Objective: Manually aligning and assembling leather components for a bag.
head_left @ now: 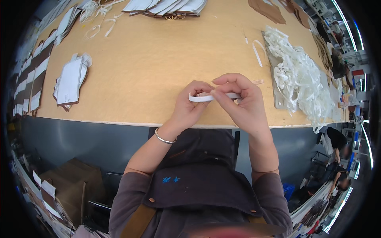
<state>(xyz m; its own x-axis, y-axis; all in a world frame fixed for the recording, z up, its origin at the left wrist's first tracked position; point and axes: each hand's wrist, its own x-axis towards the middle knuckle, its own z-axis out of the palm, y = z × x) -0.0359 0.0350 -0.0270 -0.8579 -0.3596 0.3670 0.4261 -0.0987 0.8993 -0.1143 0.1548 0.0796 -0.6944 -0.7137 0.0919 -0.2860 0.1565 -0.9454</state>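
Observation:
A narrow white strip, curled over at its left end, spans my two hands above the table's near edge. My left hand is closed on the strip's left part, its fingers bent behind it. My right hand pinches the strip between thumb and fingertips, close to the left hand's fingers. Behind the right hand, the tip of a thin pinkish-beige piece shows; whether a finger touches it, I cannot tell.
A tangled heap of white strips lies on a grey board at right. White-and-brown layered panels are stacked at left, with more panels at the far edge. Brown pieces lie far right. Loose white strips rest on the tabletop.

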